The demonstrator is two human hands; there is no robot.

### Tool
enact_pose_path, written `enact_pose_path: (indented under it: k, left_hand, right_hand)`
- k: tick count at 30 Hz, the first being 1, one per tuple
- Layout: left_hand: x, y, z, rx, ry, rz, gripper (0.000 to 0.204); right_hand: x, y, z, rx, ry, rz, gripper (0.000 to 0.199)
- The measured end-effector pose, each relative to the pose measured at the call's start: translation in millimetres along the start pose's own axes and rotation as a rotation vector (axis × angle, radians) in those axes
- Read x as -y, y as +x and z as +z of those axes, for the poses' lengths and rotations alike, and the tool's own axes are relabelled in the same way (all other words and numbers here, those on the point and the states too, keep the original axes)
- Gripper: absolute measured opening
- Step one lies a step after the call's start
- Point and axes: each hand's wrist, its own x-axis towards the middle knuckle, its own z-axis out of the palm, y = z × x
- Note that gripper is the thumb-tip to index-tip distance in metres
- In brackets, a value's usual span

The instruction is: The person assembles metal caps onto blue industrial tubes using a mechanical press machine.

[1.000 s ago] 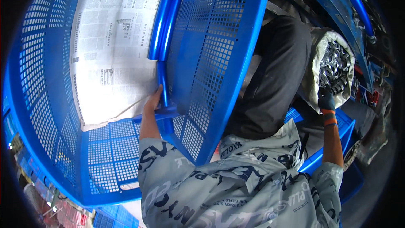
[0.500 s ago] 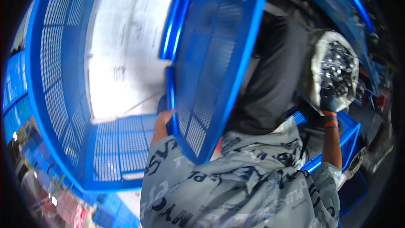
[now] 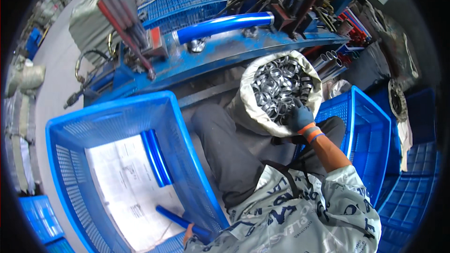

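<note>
"What's furthest left?"

"A blue basket (image 3: 117, 124) lined with newspaper (image 3: 126, 178). Two blue tubes (image 3: 153, 159) lie side by side on the paper, along the right-hand wall."

"And your left hand?"

"My left hand (image 3: 189, 233) is against a third tube (image 3: 171, 216), lower in that basket. My sleeve and the basket hide most of the hand, so I can't tell whether it's closed round it."

"Next along?"

"A pale sack (image 3: 246, 98), its mouth open, heaped with shiny metal rings (image 3: 276, 82). My gloved right hand (image 3: 301, 116) reaches in at the near right edge, fingertips among the rings; I can't tell whether they grip one."

"Beyond that?"

"Another blue basket (image 3: 375, 136), just right of the sack."
</note>
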Motion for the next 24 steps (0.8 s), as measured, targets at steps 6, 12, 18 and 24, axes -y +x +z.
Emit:
enact_pose_path:
  k: [6,12,18,24]
  left_hand:
    - [-13.2,-41.1,21.1,-0.222,-0.543,-0.509,0.076]
    - [-88.8,-58.6,-1.4,-0.428,-0.614,-0.051,0.069]
    - [-135.2,-81.1,21.3,-0.519,-0.529,0.228,0.062]
    - [-339.6,-114.5,66.3,-0.618,0.337,0.789,0.084]
  right_hand:
    - [3.1,16.1,-2.9,0.01,-0.07,0.113,0.039]
    - [-30.8,0.0,1.0,-0.06,-0.065,0.084,0.038]
    - [-40.3,-3.2,-26.6,-0.192,0.231,-0.019,0.056]
    - [-69.1,14.0,-4.8,-0.373,0.053,-0.076,0.026]
